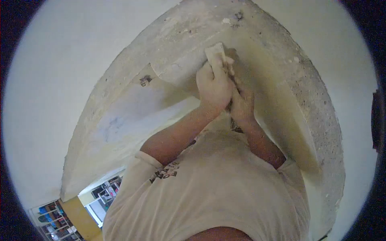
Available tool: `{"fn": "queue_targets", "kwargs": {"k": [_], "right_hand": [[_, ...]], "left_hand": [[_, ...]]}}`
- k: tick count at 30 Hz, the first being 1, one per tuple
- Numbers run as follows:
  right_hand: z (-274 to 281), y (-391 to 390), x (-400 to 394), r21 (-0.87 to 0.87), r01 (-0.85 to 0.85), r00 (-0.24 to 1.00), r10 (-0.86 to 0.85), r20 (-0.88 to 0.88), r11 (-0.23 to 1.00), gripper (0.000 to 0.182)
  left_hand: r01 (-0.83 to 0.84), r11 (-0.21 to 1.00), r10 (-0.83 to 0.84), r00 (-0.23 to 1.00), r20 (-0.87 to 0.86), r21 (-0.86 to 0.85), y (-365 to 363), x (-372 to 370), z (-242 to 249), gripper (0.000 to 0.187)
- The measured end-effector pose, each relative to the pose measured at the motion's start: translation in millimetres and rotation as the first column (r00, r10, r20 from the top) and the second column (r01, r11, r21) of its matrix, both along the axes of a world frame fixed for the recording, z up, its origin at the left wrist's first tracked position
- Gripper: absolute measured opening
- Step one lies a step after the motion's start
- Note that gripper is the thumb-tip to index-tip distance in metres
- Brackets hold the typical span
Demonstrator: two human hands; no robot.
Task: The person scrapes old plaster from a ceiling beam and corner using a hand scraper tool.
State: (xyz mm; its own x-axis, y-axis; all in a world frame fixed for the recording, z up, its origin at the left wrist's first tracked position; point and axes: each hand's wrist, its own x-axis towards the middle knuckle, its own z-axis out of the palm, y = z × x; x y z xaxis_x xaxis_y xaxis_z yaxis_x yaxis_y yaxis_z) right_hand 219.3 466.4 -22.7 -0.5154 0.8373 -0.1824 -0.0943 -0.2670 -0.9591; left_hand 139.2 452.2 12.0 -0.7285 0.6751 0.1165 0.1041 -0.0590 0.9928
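Near the upper middle of the head view, my left hand [213, 84] is closed around a pale, flat block [215, 51], whose upper end sticks out past the fingers. My right hand [243, 105] is just to the right and lower, closed and pressed against my left hand. What it grips, if anything, is hidden between the two hands. Both hands are close to a rough, pale plastered surface [189, 30] with a curved edge. Dust-like pale colour covers the hands.
Smooth pale wall [52, 80] surrounds the rough curved patch. Dark marks [145, 80] show on the plaster at left. My light shirt [217, 180] fills the lower middle. Shelves with assorted items [56, 221] stand at the lower left, beside a yellowish panel [80, 215].
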Motion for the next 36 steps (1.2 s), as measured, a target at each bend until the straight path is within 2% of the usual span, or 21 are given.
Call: {"fn": "queue_targets", "kwargs": {"k": [2, 3, 5, 6, 8, 9, 12, 14, 15, 17, 18, 20, 21, 23, 27, 28, 29, 30, 32, 34, 36], "right_hand": [[3.6, 7.5, 2.1, -0.006, -0.163, 0.986, 0.163, 0.031, 0.987, 0.024], [-11.2, 3.3, -3.7, 0.003, -0.157, 0.987, 0.157, 0.025, 0.988, 0.024], [-56.0, -10.0, -18.9, -0.029, 0.008, 0.984, -0.013, -0.178, 1.0, 0.022], [-37.9, -5.0, -17.6, -0.03, 0.014, 0.983, -0.019, -0.182, 0.999, 0.022], [9.7, 4.3, -8.6, 0.016, -0.043, 0.999, 0.043, 0.008, 0.999, 0.022], [7.6, 3.2, -8.9, 0.016, -0.048, 0.999, 0.048, 0.013, 0.999, 0.022], [2.0, 0.2, -17.7, -0.012, -0.016, 1.0, 0.016, -0.009, 1.0, 0.022], [-8.5, -11.1, -17.0, 0.235, 0.121, 0.99, -0.101, -0.095, 0.964, 0.022], [0.1, -6.1, -15.3, 0.229, 0.118, 0.991, -0.1, -0.092, 0.966, 0.022], [26.6, 2.8, -14.3, 0.126, -0.11, 0.993, 0.103, 0.061, 0.986, 0.022], [21.3, -1.4, -14.7, 0.125, -0.112, 0.993, 0.105, 0.062, 0.986, 0.022], [11.9, -6.4, -15.1, -0.023, -0.032, 0.999, 0.033, 0.002, 0.999, 0.021], [9.9, -5.6, -15.8, -0.012, -0.027, 1.0, 0.027, -0.002, 1.0, 0.021], [3.4, -9.5, -17.3, 0.128, 0.036, 0.998, -0.043, 0.051, 0.991, 0.021], [40.0, -1.7, -15.2, -0.003, -0.071, 0.996, 0.071, -0.048, 0.997, 0.022], [33.0, -0.8, -14.5, 0.055, -0.1, 0.994, 0.097, 0.057, 0.993, 0.023], [25.4, 0.2, -14.1, 0.107, -0.136, 0.98, 0.118, 0.161, 0.985, 0.023], [12.7, -1.3, -16.7, 0.118, -0.135, 0.981, 0.116, 0.154, 0.984, 0.023], [-14.0, -10.7, -25.9, 0.208, 0.003, 0.997, 0.014, -0.077, 0.978, 0.023], [10.2, -7.8, -26.3, 0.167, -0.026, 0.996, 0.041, -0.085, 0.986, 0.023], [27.9, -6.7, -20.3, 0.147, -0.05, 0.994, 0.064, -0.094, 0.988, 0.024]], "left_hand": [[-0.039, 0.999, 0.038, 0.999, -0.018, -0.013, -3.7, 1.0, -13.3, 0.041], [-0.077, 0.997, 0.076, 0.996, -0.042, -0.022, -3.6, -0.8, -19.9, 0.041], [-0.078, 0.997, 0.077, 0.996, -0.037, -0.024, -4.3, -1.8, -29.3, 0.042], [-0.083, 0.996, 0.082, 0.996, -0.025, -0.034, -4.9, -2.3, -31.1, 0.042], [-0.06, 0.998, 0.06, 0.998, 0.003, 0.0, 0.8, -1.5, 8.8, 0.042], [-0.042, 0.998, 0.041, 0.999, 0.023, 0.052, 2.9, -2.0, 22.9, 0.042], [-0.048, 0.999, 0.049, 0.996, -0.081, 0.008, -6.5, -6.5, -19.3, 0.041], [-0.03, 0.999, 0.031, 0.999, -0.026, 0.009, -5.7, -7.5, -10.4, 0.04], [-0.01, 1.0, 0.01, 0.999, 0.04, -0.009, -7.5, -6.6, -7.0, 0.04], [-0.01, 1.0, 0.01, 1.0, 0.029, 0.003, -7.4, -13.0, 10.4, 0.04], [-0.003, 0.999, 0.002, 1.0, 0.01, 0.038, -5.3, -14.3, 15.1, 0.04], [-0.009, 0.999, 0.009, 1.0, 0.008, 0.032, -10.7, -12.8, -3.9, 0.04], [-0.021, 1.0, 0.021, 1.0, 0.013, 0.014, -10.0, -11.6, -2.1, 0.041], [-0.021, 0.999, 0.021, 1.0, -0.018, 0.025, -4.7, -17.1, 1.5, 0.04], [-0.037, 0.997, 0.039, 0.999, -0.037, 0.065, -7.7, -14.6, 28.0, 0.039], [-0.03, 0.997, 0.033, 0.999, -0.043, 0.078, -8.3, -13.4, 23.6, 0.039], [-0.013, 0.997, 0.01, 0.999, 0.042, 0.08, -12.1, -10.7, 13.9, 0.039], [0.002, 0.997, -0.012, 0.992, 0.124, 0.082, -14.2, -11.0, 9.2, 0.039], [-0.005, 0.998, 0.003, 0.999, 0.047, 0.059, -16.2, -18.4, 8.4, 0.039], [-0.015, 1.0, 0.015, 1.0, -0.008, 0.011, -18.5, -20.4, 7.8, 0.039], [0.009, 0.997, -0.017, 0.995, 0.096, 0.08, -12.6, -19.3, 13.9, 0.039]]}}
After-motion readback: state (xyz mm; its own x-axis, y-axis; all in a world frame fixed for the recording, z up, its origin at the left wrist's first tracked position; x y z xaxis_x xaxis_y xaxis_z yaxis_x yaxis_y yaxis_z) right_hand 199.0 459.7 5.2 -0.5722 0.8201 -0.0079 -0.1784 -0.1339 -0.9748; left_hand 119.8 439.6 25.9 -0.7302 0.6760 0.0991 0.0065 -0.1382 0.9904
